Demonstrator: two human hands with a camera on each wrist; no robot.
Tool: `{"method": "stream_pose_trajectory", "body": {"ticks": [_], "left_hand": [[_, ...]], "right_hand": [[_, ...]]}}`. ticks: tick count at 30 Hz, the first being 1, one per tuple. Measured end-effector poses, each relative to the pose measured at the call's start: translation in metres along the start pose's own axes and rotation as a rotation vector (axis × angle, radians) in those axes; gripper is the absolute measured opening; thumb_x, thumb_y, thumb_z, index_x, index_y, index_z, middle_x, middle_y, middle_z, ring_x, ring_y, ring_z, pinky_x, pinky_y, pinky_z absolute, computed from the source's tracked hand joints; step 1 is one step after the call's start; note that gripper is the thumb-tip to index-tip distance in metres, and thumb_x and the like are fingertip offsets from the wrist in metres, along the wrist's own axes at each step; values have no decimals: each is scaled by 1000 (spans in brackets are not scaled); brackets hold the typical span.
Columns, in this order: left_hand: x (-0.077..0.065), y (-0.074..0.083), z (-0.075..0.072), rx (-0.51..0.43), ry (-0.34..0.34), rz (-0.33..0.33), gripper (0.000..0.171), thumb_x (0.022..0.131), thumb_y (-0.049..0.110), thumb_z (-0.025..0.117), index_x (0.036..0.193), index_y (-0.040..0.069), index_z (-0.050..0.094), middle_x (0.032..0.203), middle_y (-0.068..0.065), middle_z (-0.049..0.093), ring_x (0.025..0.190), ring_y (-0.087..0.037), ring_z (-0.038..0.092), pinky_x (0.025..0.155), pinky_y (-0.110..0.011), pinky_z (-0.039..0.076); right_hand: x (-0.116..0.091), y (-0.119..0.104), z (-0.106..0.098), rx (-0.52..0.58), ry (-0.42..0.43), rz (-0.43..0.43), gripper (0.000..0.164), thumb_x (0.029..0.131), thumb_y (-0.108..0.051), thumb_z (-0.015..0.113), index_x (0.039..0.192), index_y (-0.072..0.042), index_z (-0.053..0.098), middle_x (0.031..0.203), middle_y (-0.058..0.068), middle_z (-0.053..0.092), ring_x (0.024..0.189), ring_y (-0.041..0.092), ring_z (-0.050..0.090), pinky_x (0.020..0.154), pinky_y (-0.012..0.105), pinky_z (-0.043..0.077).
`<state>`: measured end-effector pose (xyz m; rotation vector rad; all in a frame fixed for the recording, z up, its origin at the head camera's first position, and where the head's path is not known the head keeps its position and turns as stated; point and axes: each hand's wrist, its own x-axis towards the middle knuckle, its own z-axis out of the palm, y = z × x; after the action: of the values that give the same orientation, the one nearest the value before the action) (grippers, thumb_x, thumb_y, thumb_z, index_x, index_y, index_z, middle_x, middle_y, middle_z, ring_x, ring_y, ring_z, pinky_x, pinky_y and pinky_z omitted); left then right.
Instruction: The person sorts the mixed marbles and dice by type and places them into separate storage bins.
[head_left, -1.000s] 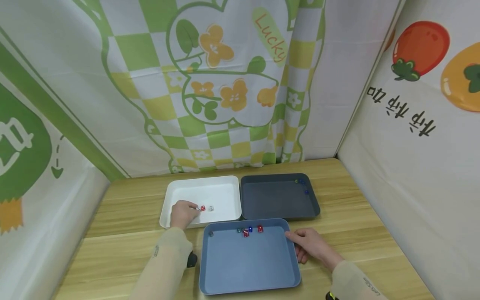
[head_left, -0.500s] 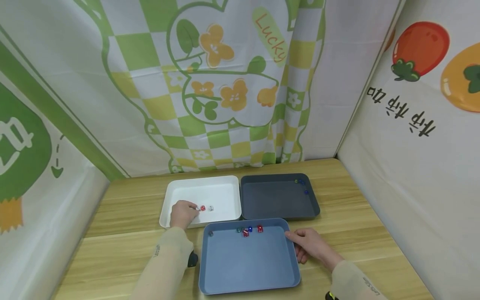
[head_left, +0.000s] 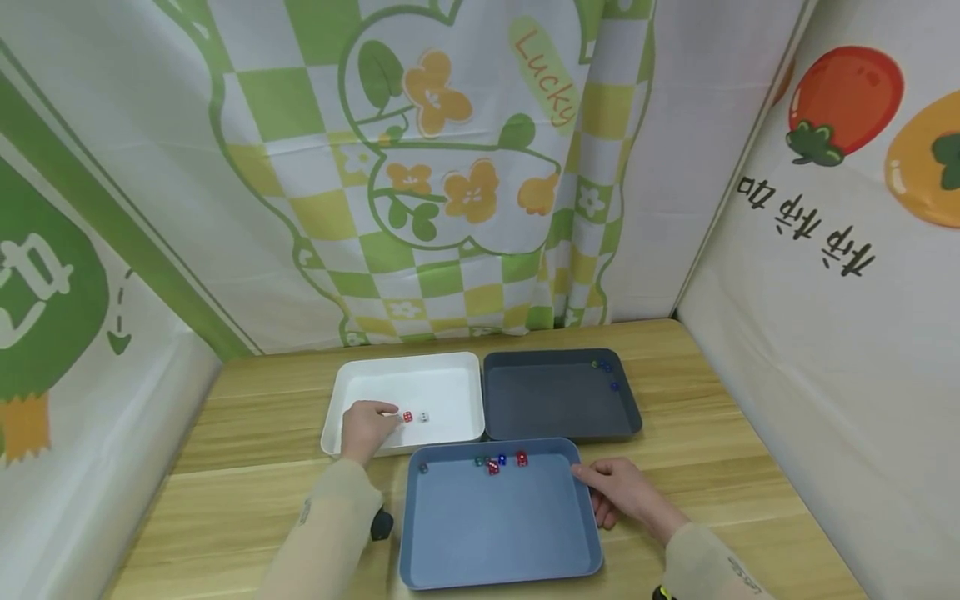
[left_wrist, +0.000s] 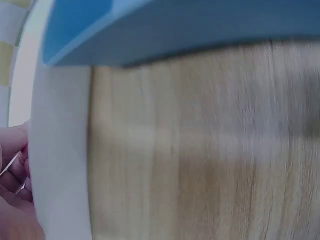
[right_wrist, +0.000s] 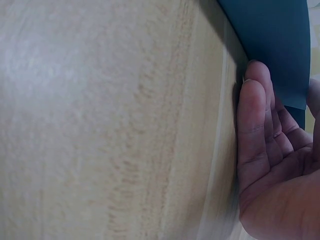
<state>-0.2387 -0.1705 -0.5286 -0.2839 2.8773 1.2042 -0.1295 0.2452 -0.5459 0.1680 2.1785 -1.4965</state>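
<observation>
In the head view my left hand (head_left: 367,429) reaches over the near left wall of the white tray (head_left: 465,429). Its thumb and forefinger pinch a white die, now mostly hidden by the fingertips. Just right of them a red die (head_left: 408,417) and another white die (head_left: 423,417) lie on the tray floor. My right hand (head_left: 618,487) grips the right wall of the blue tray (head_left: 498,533), thumb on the rim and fingers along the outside; the right wrist view shows these fingers (right_wrist: 252,112) against the wall. Red, green and blue dice lie along that tray's far side.
A dark grey tray (head_left: 555,400) stands right of the white one, with several small blue and yellow-green dice (head_left: 606,367) in its far right corner. All three trays stand close together on the wooden table (head_left: 712,442). Printed curtains (head_left: 450,275) enclose the table.
The white die at my left fingertips showed earlier and is now hidden by the fingers. My right hand keeps its place on the blue tray. The head view has shifted slightly.
</observation>
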Motion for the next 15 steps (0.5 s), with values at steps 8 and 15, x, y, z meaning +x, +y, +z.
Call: {"method": "stream_pose_trajectory", "body": {"ticks": [8,15], "left_hand": [[-5,16,-5,-75,-20,87,23,90,14,76,108,2,79,102,-16,76,87,-25,68,67,-29,50],[-10,32,-11,-104,-65,112,27,90,16,75,113,2,78,88,-13,76,76,-24,68,63,-27,45]], "right_hand": [[0,1,0,3,-2,-6,52,98,-55,63,88,-4,66,65,6,63,49,12,60,47,28,55],[-1,0,0,9,2,-2,51,98,-54,62,90,-3,67,66,6,63,50,12,60,47,29,55]]}}
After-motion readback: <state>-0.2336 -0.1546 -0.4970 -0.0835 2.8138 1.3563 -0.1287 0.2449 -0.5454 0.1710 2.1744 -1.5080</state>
